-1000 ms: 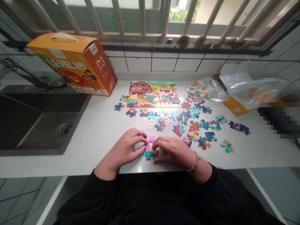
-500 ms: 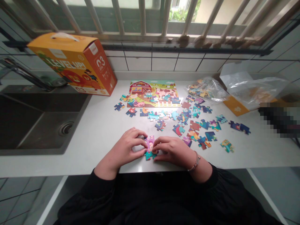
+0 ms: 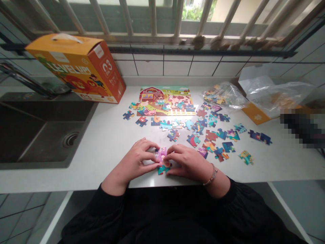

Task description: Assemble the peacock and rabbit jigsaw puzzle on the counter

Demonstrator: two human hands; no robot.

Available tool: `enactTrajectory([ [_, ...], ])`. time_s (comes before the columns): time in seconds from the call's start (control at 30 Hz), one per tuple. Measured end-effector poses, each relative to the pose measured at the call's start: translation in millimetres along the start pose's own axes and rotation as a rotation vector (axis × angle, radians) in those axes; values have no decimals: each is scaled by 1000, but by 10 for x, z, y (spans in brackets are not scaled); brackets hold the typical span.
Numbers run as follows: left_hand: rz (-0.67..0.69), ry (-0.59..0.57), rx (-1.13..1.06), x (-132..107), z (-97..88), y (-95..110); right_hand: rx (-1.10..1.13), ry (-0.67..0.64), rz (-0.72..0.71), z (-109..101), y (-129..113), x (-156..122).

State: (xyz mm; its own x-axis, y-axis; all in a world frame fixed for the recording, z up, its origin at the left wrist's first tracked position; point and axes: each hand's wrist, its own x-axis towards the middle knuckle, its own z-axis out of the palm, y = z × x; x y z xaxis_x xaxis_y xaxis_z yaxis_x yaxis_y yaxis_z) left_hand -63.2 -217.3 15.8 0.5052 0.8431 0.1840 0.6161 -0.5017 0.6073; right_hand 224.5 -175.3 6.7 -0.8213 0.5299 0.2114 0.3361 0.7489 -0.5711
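Near the counter's front edge, a purple puzzle piece [image 3: 160, 154] lies against a teal puzzle piece [image 3: 163, 169], the purple one on the far side. My left hand [image 3: 137, 159] grips the purple piece by its left side, thumb and fingers curled in. From the right, my right hand [image 3: 189, 162] has its fingertips on the two pieces, with the thumb low beside the teal one. Its fingers hide part of both, so whether they are fully interlocked I cannot tell. Just beyond my hands lies a loose purple-and-blue puzzle piece [image 3: 173, 135].
Several loose puzzle pieces [image 3: 211, 135] spread to the right and behind. A farm picture board [image 3: 152, 96] lies at the back, partly under pieces. An orange box [image 3: 76, 67] stands beside the sink [image 3: 50, 165]. A bag of pieces [image 3: 223, 95] and an opened carton [image 3: 256, 113] sit back right.
My right fingers have shifted slightly up and left over the pieces. The teal piece sits at a slightly different angle under them. My left hand keeps its place.
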Motion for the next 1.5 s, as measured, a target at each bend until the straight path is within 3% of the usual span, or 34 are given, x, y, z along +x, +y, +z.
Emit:
enactTrajectory([
  [0.93,-71,15,-4,39,15,37,-77,-51,38,-75,-51,-5],
  [1.5,-88,23,-5,35,40,2,-68,-11,36,-22,2,-3],
])
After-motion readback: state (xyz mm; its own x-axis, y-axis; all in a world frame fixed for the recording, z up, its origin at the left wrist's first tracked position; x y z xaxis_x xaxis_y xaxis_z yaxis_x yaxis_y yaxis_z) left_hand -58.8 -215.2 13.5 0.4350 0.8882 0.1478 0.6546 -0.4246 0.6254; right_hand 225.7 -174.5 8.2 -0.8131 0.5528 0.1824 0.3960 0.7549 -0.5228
